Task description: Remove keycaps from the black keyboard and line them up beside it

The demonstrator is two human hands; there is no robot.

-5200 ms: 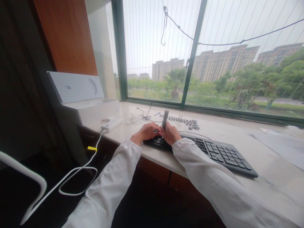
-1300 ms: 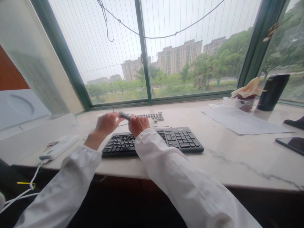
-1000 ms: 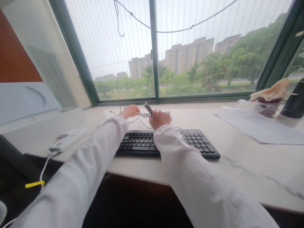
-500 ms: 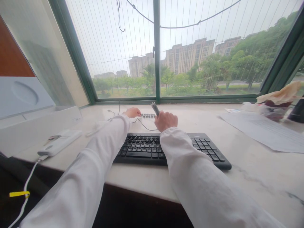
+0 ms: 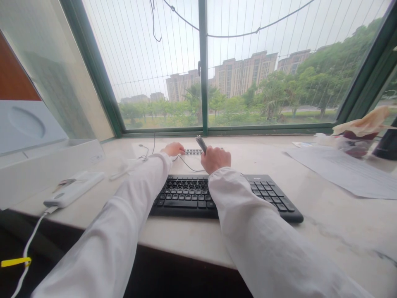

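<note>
A black keyboard [image 5: 186, 198] lies on the pale stone sill in front of me. Beyond it, a row of loose dark keycaps [image 5: 192, 152] sits near the window. My left hand [image 5: 173, 149] reaches over the keyboard and rests at the left end of that row, fingers curled down onto the sill; what they hold is hidden. My right hand [image 5: 216, 159] is closed round a slim grey tool [image 5: 201, 143] that sticks up and to the left, just right of the keycaps. Both arms wear white sleeves.
A white open box [image 5: 37, 165] stands at the left, with a white power bank [image 5: 72, 189] and its cable at the sill's edge. Thin wires [image 5: 145, 154] lie behind the keyboard. Papers [image 5: 341, 169], a wrapped item and a dark cup [image 5: 386, 142] occupy the right. The window frame [image 5: 203, 74] backs the sill.
My left hand has left the tool and reached forward past the keyboard to the keycap row. The right hand kept the tool and moved forward too. My head turned right.
</note>
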